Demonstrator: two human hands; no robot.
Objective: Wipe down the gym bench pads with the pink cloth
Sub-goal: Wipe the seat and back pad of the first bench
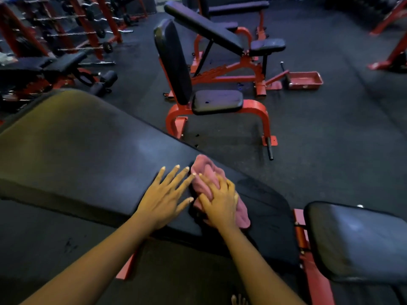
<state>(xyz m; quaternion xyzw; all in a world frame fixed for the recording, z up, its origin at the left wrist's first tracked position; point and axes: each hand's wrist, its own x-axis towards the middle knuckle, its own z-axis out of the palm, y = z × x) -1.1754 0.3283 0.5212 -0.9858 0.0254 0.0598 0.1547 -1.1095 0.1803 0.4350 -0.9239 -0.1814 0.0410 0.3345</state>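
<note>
The pink cloth (211,190) lies bunched on the long black back pad (92,155) of the nearest gym bench, near the pad's lower end and toward its far edge. The right hand (220,201) presses down on the cloth, fingers curled into its folds, so this grip is closed on the fabric. The left hand (165,194) rests flat on the pad surface just beside the cloth, fingers spread apart and holding nothing; its fingertips (187,169) nearly touch the cloth's left edge. Both forearms reach in from the bottom of the view.

To the right, across a gap showing the red frame (301,238), sits the bench's separate black seat pad (356,241). Dark rubber flooring (330,139) spreads beyond. Behind stands an upright bench (176,62) with a red frame, and farther back an inclined bench (207,25). A red tray (305,80) rests on the floor to the right of them. On the upper left, a red rack (77,25) carries barbells.
</note>
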